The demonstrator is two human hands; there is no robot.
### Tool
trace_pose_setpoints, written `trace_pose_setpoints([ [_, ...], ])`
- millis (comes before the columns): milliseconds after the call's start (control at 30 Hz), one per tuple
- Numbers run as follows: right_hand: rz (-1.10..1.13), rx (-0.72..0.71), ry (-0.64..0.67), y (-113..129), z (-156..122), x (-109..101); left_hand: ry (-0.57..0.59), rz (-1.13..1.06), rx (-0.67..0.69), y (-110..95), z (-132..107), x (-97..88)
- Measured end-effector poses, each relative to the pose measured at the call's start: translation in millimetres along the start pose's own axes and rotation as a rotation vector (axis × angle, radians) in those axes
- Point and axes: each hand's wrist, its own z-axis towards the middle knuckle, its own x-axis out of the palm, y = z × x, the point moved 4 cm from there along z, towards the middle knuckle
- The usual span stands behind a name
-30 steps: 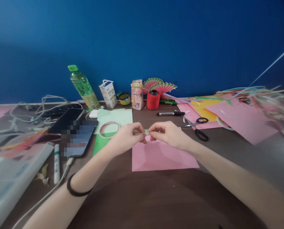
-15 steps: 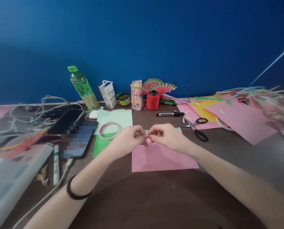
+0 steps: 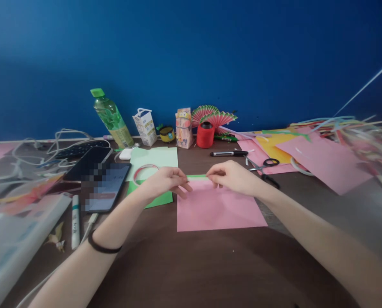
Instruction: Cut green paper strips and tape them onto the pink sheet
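Note:
A pink paper sheet (image 3: 216,209) lies flat on the dark wooden table (image 3: 191,265) in front of me. Along its far edge runs a thin green strip (image 3: 196,176). My left hand (image 3: 163,182) pinches the strip's left end with fingers closed. My right hand (image 3: 232,176) pinches its right end, fingers pressed together on the sheet's far edge. A ring of tape (image 3: 145,172) rests on green paper (image 3: 152,159) just behind my left hand.
Scissors (image 3: 268,170) and a black marker (image 3: 228,153) lie behind my right hand. A phone (image 3: 105,188), cables, a white pen (image 3: 76,221) and a bottle (image 3: 110,117) are on the left. Red thread spool (image 3: 205,134), cartons, paper fans and loose coloured sheets (image 3: 319,160) line the back and right.
My hands were pinched together above the pink sheet; they have moved apart and down to its far edge, with the green strip now stretched between them.

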Motion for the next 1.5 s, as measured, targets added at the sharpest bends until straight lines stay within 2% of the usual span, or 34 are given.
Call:
trace_pose_setpoints([
  [200,-0.166,0.059,0.01,-8.9,4.6,-5.8,-0.024,-0.062,-0.086,14.5,7.2,-8.4],
  [300,-0.279,0.07,0.062,-11.9,5.5,-7.4,0.011,-0.123,-0.102,21.9,11.6,-11.6],
  [433,-0.373,0.078,0.1,-18.1,7.2,-8.5,0.113,-0.22,-0.146,27.9,14.1,-10.9],
  [533,-0.397,0.071,0.112,-21.5,8.8,-7.7,0.106,-0.19,-0.137,27.9,14.8,-8.6],
  [667,-0.379,0.061,0.102,-21.5,9.6,-8.2,0.013,-0.033,-0.107,25.0,14.7,-4.7],
  [767,-0.267,0.049,0.126,-17.2,7.9,-10.6,-0.044,0.074,-0.05,19.1,12.8,-3.5],
  [900,-0.127,0.019,0.19,-7.8,2.9,-16.1,-0.014,0.161,0.004,10.9,8.5,-3.0],
  [1100,-0.091,0.004,0.184,0.5,-1.3,-20.6,0.056,0.152,0.081,6.3,6.9,1.1],
  [1233,-0.081,0.02,0.202,2.7,-2.7,-17.4,0.048,0.169,0.122,7.9,8.3,4.2],
  [1400,-0.083,0.005,0.22,1.9,-2.4,-15.4,-0.003,0.382,0.256,8.4,9.9,5.3],
  [1500,-0.103,0.007,0.216,-1.5,-0.4,-15.2,-0.041,0.436,0.275,6.6,10.7,2.6],
])
